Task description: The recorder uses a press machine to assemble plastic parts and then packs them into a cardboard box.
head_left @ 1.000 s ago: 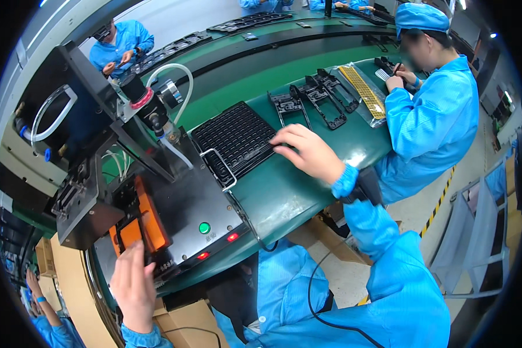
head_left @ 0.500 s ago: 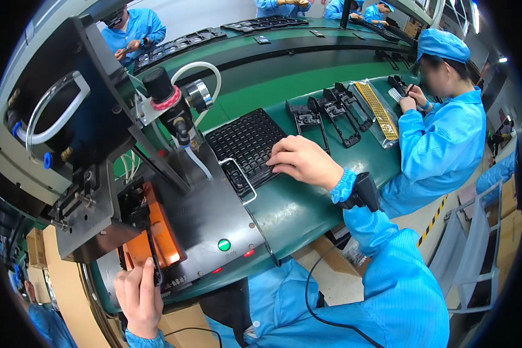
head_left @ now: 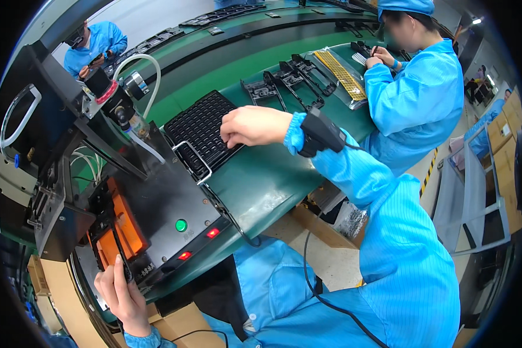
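At the lower left, my left hand grips the near end of a long, thin black plastic frame. The frame's other end lies in the orange fixture of a bench press. My right hand hovers at the right edge of a black tray with rows of small pockets. Its fingers are curled together and point down at the pockets; whatever they pinch is hidden. A metal wire handle stands between the tray and the press base.
The press with its regulator and hoses rises at the left. A green button sits on its base. Several black frames and a bagged yellow sheet lie farther back. A co-worker sits at the right.
The view has turned, so the bench appears farther left. My right hand's fingers have curled closer together over the tray's edge. My left hand keeps its grip on the black frame.
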### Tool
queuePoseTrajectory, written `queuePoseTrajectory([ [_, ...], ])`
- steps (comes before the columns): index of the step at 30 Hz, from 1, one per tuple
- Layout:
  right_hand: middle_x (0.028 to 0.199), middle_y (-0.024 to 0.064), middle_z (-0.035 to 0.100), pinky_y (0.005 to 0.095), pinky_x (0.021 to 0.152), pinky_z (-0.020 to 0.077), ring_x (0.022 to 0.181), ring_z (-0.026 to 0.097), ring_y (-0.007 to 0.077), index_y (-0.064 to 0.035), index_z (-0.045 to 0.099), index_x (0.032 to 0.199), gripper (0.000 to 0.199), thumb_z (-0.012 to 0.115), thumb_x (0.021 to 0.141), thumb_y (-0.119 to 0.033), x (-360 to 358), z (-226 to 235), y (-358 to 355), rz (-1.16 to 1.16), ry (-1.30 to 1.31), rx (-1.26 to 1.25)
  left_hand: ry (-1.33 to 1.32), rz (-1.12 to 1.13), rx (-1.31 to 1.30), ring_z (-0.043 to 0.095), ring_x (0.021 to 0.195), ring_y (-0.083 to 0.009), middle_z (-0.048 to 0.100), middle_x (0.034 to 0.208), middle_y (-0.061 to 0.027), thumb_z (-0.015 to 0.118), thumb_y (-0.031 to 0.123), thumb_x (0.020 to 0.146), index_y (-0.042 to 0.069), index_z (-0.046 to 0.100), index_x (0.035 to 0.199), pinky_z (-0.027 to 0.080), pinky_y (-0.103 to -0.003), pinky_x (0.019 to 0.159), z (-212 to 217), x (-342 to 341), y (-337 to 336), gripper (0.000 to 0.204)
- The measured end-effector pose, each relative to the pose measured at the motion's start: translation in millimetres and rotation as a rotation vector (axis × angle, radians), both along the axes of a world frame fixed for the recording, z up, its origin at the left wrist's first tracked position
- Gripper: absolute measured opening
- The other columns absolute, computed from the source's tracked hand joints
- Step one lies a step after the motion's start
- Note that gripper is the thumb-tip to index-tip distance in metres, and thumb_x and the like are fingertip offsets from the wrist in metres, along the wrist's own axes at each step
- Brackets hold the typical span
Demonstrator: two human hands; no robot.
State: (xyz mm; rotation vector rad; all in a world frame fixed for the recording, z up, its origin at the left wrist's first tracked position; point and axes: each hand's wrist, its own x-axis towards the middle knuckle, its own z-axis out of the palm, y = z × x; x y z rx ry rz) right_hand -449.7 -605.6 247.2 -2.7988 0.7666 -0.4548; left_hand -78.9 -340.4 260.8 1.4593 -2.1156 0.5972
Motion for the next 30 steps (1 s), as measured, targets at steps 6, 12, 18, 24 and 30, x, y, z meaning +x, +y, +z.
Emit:
queuePoseTrajectory([
  [6,0.087,0.0118,0.065,0.0412,0.078,0.051,0.087,0.063,0.0331,-0.0024,0.069,0.088,0.012,0.065,0.085,-0.014,8.0,7.9,-8.7,0.023,0.052,0.01,0.055,0.019,-0.002,0.051,0.099,-0.0379,0.055,0.109,-0.0193,0.054,-0.003,0.087,-0.006,0.06,0.124,0.043,-0.049,0.091,-2.6,5.8,3.6,0.038],
  [12,0.088,0.0092,0.061,0.0409,0.08,0.0501,0.091,0.06,0.0303,-0.0043,0.064,0.088,0.008,0.063,0.085,-0.011,-1.7,-8.4,-9.4,0.038,-0.134,-0.318,0.059,0.02,-0.011,0.052,0.097,-0.0365,0.056,0.107,-0.0188,0.055,-0.004,0.087,-0.006,0.061,0.124,0.043,-0.047,0.089,-3.7,2.6,0.0,0.037],
  [18,0.09,0.0074,0.061,0.0401,0.083,0.0501,0.095,0.06,0.0285,-0.0062,0.065,0.091,0.011,0.067,0.084,-0.015,-3.9,-8.4,-6.4,0.036,-0.093,-0.302,0.059,0.004,-0.036,0.052,0.096,-0.0358,0.056,0.106,-0.0179,0.056,-0.004,0.089,-0.006,0.061,0.123,0.043,-0.046,0.088,-5.9,3.5,-6.0,0.035],
  [24,0.092,0.0087,0.064,0.0408,0.082,0.0501,0.095,0.061,0.0307,-0.0063,0.067,0.091,0.015,0.069,0.082,-0.018,-7.5,-7.0,-15.1,0.055,-0.044,-0.137,0.061,0.03,-0.04,0.052,0.097,-0.0369,0.057,0.106,-0.0185,0.056,-0.002,0.089,-0.006,0.061,0.123,0.043,-0.047,0.088,-4.1,1.7,-8.4,0.035],
  [30,0.08,0.011,0.063,0.0421,0.078,0.0499,0.084,0.06,0.0316,-0.0063,0.068,0.079,0.009,0.062,0.077,-0.012,4.8,-6.7,-25.0,0.153,0.011,-0.2,0.044,-0.011,-0.038,0.056,0.094,-0.0375,0.059,0.104,-0.0195,0.056,-0.002,0.086,-0.007,0.062,0.123,0.045,-0.048,0.09,-2.0,3.3,-4.1,0.037],
])
